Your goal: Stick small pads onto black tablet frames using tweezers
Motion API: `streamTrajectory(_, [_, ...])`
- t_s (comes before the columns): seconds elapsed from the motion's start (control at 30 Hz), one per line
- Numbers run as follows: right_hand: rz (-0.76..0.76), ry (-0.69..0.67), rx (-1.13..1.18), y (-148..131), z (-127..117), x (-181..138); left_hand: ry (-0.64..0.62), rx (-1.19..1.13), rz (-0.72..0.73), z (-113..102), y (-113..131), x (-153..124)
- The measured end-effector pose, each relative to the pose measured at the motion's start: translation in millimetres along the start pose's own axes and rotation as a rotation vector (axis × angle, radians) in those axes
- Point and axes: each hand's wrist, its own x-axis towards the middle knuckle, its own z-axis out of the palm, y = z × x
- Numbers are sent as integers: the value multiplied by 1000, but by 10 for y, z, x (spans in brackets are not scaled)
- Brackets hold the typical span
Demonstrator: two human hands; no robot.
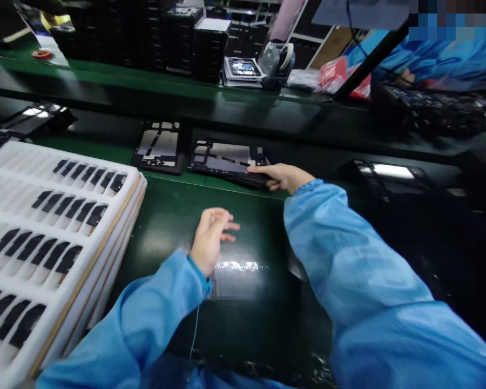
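My right hand (pixel 282 177) pinches the right end of a tablet frame (pixel 227 159), black-edged with a silvery inner face, thumb on top and fingers beneath. More black frame edges show under it, so it seems to lie on others. Just left of it is a second tablet frame (pixel 159 143) of the same look, on the green mat (pixel 166 227). My left hand (pixel 214 235) hovers over the mat, fingers loosely bent and apart, with nothing in it. A blue thread (pixel 194 332) hangs below its cuff.
At left stands a stack of white foam trays (pixel 129 189) with dark-tipped parts in slots. Other dark panels lie at the far left (pixel 34 120) and right (pixel 392 173). A shelf (pixel 146 89) behind carries a tape dispenser (pixel 276 62). Across it, a co-worker's blue sleeve (pixel 449 59) shows.
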Motion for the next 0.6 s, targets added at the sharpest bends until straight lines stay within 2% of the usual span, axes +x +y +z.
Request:
streamTrajectory(0.07, [65,-93,60,71,92,-469,24,-35,-87,223,61,281])
streamTrajectory(0.13, [69,-192,119,229,46,-1122,49,-44,-119,384,88,449])
streamTrajectory(0.23, [38,-321,153,641,-267,-2218,49,-8,-105,426,69,324])
streamTrajectory(0.27, [-68,-310,175,806,-397,-2547,14,14,-101,388,53,188])
streamTrajectory(0.3, [-145,-220,197,972,-518,-2836,-46,39,-106,334,35,23])
streamTrajectory(0.37, [-145,40,219,1274,-686,-3276,-233,95,-147,209,-1,-347])
streamTrajectory(0.47, [-78,415,279,1559,-700,-3601,-573,196,-227,77,-49,-836])
streamTrajectory(0.53, [-79,489,319,1588,-598,-3641,-729,287,-235,41,-65,-1055])
streamTrajectory(0.6, [-81,411,322,1488,-460,-3580,-770,410,-184,16,-31,-1168])
